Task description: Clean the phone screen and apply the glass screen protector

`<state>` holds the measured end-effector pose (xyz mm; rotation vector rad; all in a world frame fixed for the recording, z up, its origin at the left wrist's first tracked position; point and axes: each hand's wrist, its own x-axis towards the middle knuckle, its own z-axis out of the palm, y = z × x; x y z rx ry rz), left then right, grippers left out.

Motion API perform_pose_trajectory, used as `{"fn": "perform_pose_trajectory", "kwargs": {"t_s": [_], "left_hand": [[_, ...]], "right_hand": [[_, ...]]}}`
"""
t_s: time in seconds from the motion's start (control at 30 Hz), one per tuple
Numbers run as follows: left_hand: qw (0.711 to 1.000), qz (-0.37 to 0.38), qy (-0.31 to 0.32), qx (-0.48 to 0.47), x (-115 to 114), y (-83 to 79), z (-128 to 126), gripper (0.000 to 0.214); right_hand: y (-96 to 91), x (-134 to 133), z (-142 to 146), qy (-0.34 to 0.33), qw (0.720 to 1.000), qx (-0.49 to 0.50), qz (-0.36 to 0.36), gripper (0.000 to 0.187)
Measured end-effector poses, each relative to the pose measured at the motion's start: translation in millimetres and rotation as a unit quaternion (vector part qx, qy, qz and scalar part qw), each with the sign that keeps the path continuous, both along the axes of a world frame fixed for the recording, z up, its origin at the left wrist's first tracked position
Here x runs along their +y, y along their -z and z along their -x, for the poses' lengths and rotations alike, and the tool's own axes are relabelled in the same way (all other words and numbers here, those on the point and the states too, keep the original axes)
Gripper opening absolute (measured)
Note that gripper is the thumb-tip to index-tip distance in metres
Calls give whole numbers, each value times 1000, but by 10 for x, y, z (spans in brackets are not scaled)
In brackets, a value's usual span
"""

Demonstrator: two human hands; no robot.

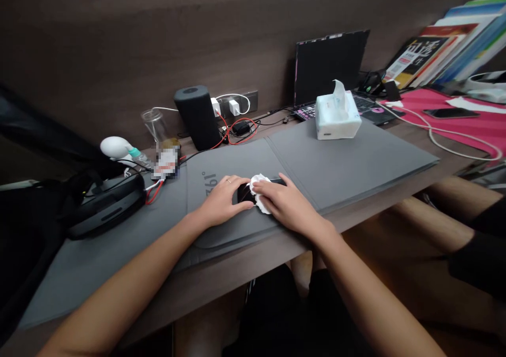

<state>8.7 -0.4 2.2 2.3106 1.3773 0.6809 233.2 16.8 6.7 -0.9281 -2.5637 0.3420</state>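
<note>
A dark, glossy phone (pixel 244 194) lies flat on the grey folding mat (pixel 237 159), mostly covered by my hands. My left hand (pixel 226 199) grips its left end, thumb along the near edge and fingers along the far edge. A crumpled white tissue (pixel 261 205) rests on the middle of the phone. My right hand (pixel 286 204) presses that tissue down with its fingers, and the phone's right end is hidden beneath the hand.
Behind the mat stand a black cylindrical speaker (pixel 197 117), a glass bottle (pixel 156 125) and tangled cables. A tissue pack (pixel 338 117) sits before an open laptop (pixel 330 67). Headgear (pixel 106 204) lies left. At right are books (pixel 430 51), another phone (pixel 450 113) and another person's legs (pixel 435 222).
</note>
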Motion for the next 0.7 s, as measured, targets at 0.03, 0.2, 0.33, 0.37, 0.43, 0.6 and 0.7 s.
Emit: {"fn": "perform_pose_trajectory", "kwargs": {"t_s": [0.03, 0.2, 0.33, 0.37, 0.43, 0.6, 0.7], "left_hand": [[1000, -1, -1, 0, 0, -3, -1, 46], [1000, 6, -3, 6, 1, -13, -2, 46], [1000, 1, -5, 10, 3, -16, -3, 45], [1000, 1, -6, 10, 4, -16, -3, 45], [1000, 2, -5, 10, 6, -17, -4, 45], [1000, 5, -4, 9, 3, -23, -9, 45], [1000, 6, -8, 9, -3, -30, -10, 44]], "right_hand": [[0, 4, -2, -12, 1000, 0, -2, 31], [9, 40, -165, -11, 1000, 16, 20, 31], [49, 36, -355, 58, 998, 37, 0, 34], [60, 17, -382, 63, 997, 42, -5, 34], [78, -32, -415, 66, 997, 47, -8, 34], [73, -65, -429, 88, 995, 39, 2, 35], [49, -20, -426, 95, 995, 29, 15, 36]]}}
